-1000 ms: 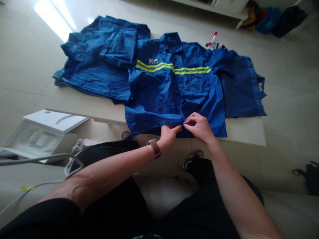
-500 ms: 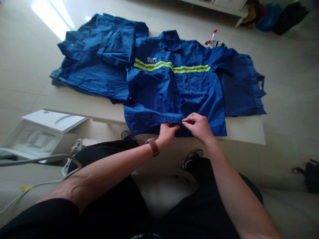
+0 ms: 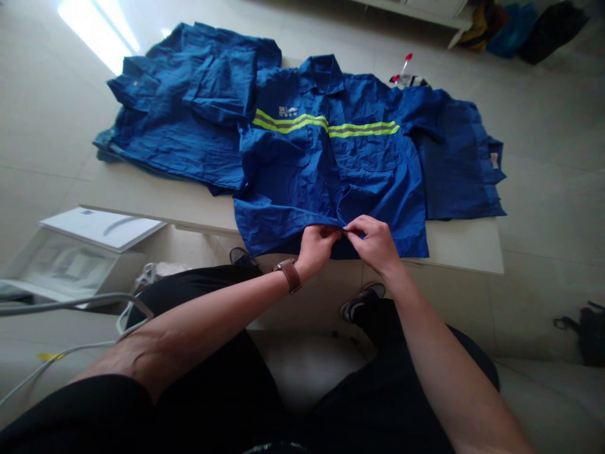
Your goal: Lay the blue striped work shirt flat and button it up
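Observation:
A blue work jacket (image 3: 293, 170) with a yellow-and-grey reflective stripe across the chest lies front up on a low white table (image 3: 466, 247), its collar pointing away from me. My left hand (image 3: 317, 249) is closed on the front edge near the bottom hem, lifting the cloth a little. Close beside it, my right hand (image 3: 373, 243) pinches the same edge between thumb and fingers. The fingertips of both hands nearly meet there. Whatever small part of the edge lies between them is hidden.
Folded blue garments (image 3: 189, 120) are piled on the left of the table. Another folded blue garment (image 3: 456, 164) lies at the right, partly under the jacket sleeve. A white-lidded clear box (image 3: 75, 258) stands at lower left. Bags (image 3: 513, 31) sit on the floor at the far right.
The lifted front edge has turned, so its flat strip no longer faces me and the hem curves more. Both hands stay in nearly the same place, still gripping the jacket.

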Motion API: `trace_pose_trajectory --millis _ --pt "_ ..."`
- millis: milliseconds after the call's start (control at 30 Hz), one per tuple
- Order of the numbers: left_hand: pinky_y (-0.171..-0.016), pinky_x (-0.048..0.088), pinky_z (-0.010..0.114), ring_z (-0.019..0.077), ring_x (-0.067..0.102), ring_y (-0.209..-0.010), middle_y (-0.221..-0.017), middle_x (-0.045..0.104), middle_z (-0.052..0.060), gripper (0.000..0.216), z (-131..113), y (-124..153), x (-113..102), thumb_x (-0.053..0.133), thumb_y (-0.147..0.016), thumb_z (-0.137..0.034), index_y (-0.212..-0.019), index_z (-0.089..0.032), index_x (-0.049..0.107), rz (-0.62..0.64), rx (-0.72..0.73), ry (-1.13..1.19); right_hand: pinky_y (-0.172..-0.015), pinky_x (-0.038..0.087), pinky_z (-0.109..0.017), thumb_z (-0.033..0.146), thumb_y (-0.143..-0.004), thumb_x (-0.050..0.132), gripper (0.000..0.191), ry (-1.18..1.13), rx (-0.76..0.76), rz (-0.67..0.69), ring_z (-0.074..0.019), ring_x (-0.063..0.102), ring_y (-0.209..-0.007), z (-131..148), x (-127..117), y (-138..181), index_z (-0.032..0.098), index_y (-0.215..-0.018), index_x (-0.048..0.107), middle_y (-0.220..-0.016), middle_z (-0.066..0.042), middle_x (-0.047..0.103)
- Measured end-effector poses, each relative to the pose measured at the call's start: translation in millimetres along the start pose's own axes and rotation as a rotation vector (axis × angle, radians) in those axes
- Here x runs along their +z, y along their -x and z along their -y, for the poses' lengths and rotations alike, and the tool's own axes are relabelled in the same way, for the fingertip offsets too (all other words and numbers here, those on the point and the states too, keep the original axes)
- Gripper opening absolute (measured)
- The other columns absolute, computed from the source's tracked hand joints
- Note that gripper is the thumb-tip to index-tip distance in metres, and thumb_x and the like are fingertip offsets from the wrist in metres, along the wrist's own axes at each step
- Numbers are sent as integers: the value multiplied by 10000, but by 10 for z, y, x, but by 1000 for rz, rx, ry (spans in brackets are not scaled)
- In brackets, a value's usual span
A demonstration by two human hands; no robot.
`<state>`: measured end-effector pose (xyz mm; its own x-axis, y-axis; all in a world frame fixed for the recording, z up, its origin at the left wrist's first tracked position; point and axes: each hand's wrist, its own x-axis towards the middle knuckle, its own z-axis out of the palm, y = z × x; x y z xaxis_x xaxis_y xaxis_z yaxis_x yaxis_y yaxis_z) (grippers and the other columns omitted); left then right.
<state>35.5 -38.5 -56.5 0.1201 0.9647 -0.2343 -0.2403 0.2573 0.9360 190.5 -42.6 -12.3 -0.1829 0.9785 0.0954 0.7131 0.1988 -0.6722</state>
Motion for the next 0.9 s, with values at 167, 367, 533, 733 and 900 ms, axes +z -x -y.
trace_pose_trajectory --millis 167,367,533,733,900 --pt "-759 516 295 180 678 -740 -774 764 62 37 -50 25 25 778 -745 -187 -722 -161 767 13 -38 -34 -696 459 -329 181 -840 566 112 53 66 -75 -202 603 -735 54 43 -3 233 -743 589 -779 -46 637" --pt "-673 500 267 164 668 -687 -742 747 62 51 -60 11 50 741 -760 -146 -709 -152 744 25 -33 -98 -661 447 -317 197 -802 558 158 11 161 -165 -173 547 -645 77 90 -16 243 -663 499 -696 -24 593" --pt "-666 483 257 146 640 -665 -751 746 47 25 -105 20 29 745 -778 -184 -760 -171 755 2 65 -225 -656 455 -315 270 -821 573 187 -30 242 -182 -181 562 -653 70 101 -27 247 -649 502 -658 -23 605" --pt "-686 483 262 151 645 -677 -739 740 26 40 -169 59 13 731 -799 -186 -766 -194 754 21 149 -285 -647 478 -307 372 -803 657 176 -149 268 -107 -178 606 -659 24 26 -45 232 -717 592 -704 -23 667" --pt "-719 491 274 162 656 -704 -781 758 32 76 -133 52 2 707 -821 -169 -815 -202 775 43 205 -367 -677 493 -323 330 -787 642 130 -207 297 -39 -198 663 -708 -7 16 -38 216 -821 693 -764 -37 726"
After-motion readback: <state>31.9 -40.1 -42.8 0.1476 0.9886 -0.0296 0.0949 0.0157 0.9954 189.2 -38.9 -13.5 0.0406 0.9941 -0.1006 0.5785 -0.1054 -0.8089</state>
